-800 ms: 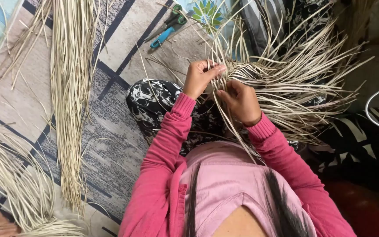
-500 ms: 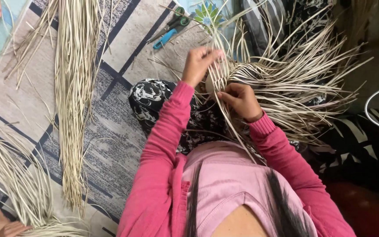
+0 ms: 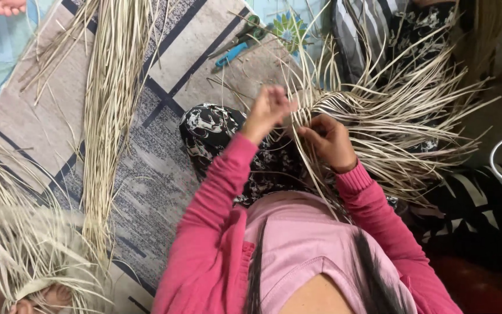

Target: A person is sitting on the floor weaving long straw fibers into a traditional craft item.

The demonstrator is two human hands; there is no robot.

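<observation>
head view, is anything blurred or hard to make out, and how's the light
Head view: light is soft and even, with no glare or hard shadows. The left hand is motion-blurred, while the right hand among the pale straw strips is sharper. The woven bundle at lower left is smeared. The scissors on the patterned mat read clearly.

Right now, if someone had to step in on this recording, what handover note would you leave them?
Left hand: raised, fingers pinching pale straw strands at the edge of the woven piece.
Right hand: fingers closed on strands just beside it, at the same woven edge.
Things: the woven piece sits on the lap, loose ends fanning out to the right. A long bundle of spare straw lies on the patterned mat; scissors lie on the mat beyond the hands.
Done: a small woven section is formed.
Left: most strand length is unwoven.
Another person's hand works straw at lower left.
</observation>
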